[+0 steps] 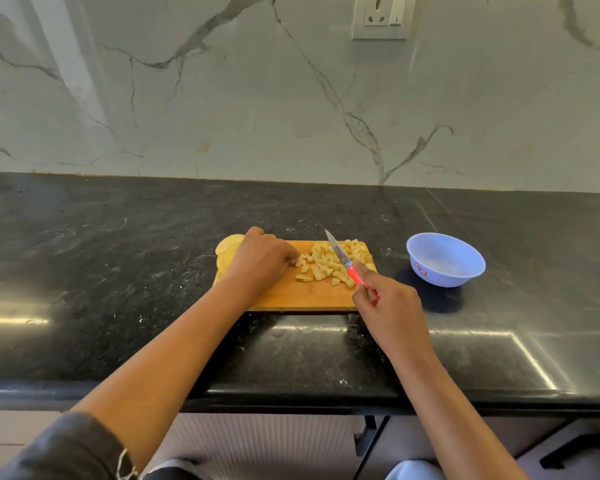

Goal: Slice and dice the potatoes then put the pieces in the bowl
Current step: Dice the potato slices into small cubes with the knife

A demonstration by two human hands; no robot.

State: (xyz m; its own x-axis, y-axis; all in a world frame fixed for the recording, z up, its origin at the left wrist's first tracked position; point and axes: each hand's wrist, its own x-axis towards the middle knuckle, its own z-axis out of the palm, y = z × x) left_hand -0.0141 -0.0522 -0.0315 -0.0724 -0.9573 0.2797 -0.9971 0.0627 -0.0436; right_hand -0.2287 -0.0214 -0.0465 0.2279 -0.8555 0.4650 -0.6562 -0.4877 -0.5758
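1. Dark sleeve (66,448) on the left arm, nearest the camera.
2. Right hand (392,306) grips the red handle of the knife (347,263); blade angles up and away over the pile.
3. Wooden cutting board (302,296) on the black counter (118,254).
4. Left hand (260,259) on the board, fingers curled, tips at the pile's left edge; can't tell if it pinches a piece.
5. Diced potato (326,265) heaped on the board's right half.
6. Uncut potato slices (226,245) at the board's far-left corner, partly behind the left hand.
7. Blue bowl (440,275) right of the board, apart from it.
8. Wall socket (383,15) on the marble backsplash.

Potato slices (226,245) half-hidden by left hand (262,262), bowl label (420,268) — unreadable
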